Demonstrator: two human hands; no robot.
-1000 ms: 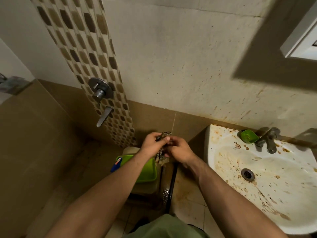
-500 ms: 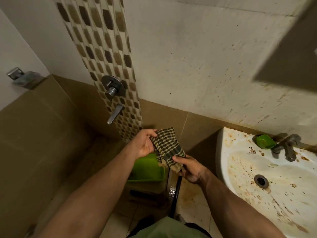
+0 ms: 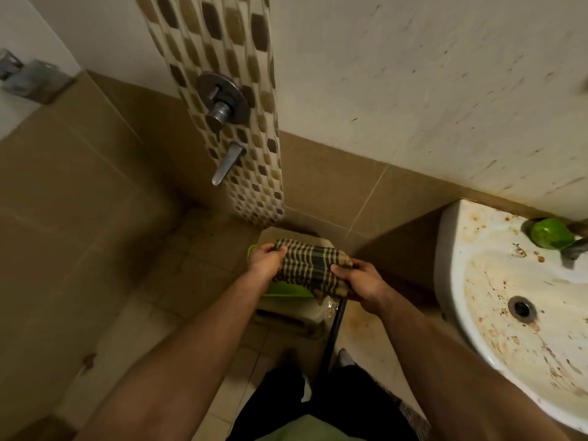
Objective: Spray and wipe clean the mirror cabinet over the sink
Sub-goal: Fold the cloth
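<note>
A dark checked cloth is stretched between both my hands, low in front of me, left of the sink. My left hand grips its left end and my right hand grips its right end. The stained white sink sits at the right edge with a drain hole. The mirror cabinet is out of view. No spray bottle is visible.
A green soap dish sits by the tap on the sink's back rim. Below my hands a green tub rests on the floor beside a dark pipe. A shower valve and spout project from the mosaic strip. A metal bracket hangs at far left.
The bunched cloth has been opened and pulled out flat between my hands. My view has tilted down and left, so the mirror cabinet has left the frame and the sink sits further right.
</note>
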